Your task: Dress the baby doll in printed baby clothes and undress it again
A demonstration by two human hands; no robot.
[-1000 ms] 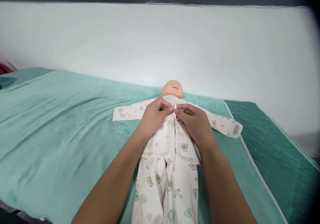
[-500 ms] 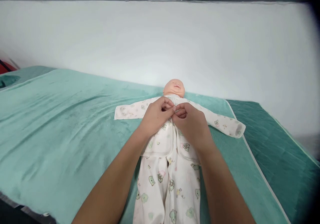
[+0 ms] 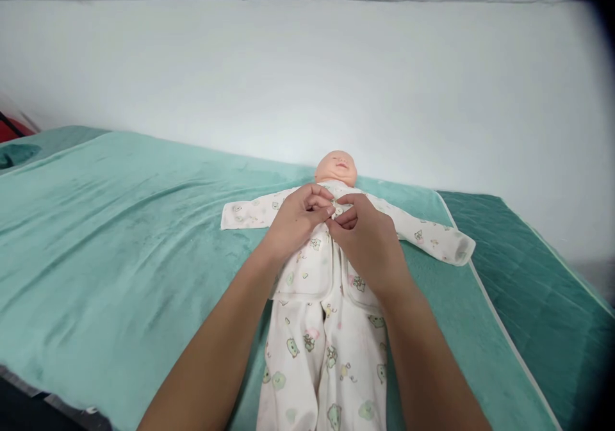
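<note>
A baby doll (image 3: 336, 167) lies on its back, dressed in a white printed baby shirt (image 3: 307, 277) and matching pants (image 3: 294, 348). Over the upper chest, my left hand (image 3: 298, 218) pinches the shirt's front edge between thumb and fingers. Close beside it, my right hand (image 3: 369, 235) has its fingers closed on the other side of the same front opening. A small white button (image 3: 339, 211) shows between the fingertips. Below my hands the shirt's two front edges hang slightly apart. Both sleeves stretch out sideways, and the fingertips hide part of the collar area.
A light green blanket (image 3: 158, 226) with a few creases lies under the doll. Darker green fabric (image 3: 519, 271) shows at the right. The white wall (image 3: 288, 79) rises right behind the doll's head. Something red (image 3: 16, 129) is at the far left edge.
My fingertips have parted a little at the chest, so the white button now shows between them. The doll and its clothes lie as before; the view has shifted slightly.
</note>
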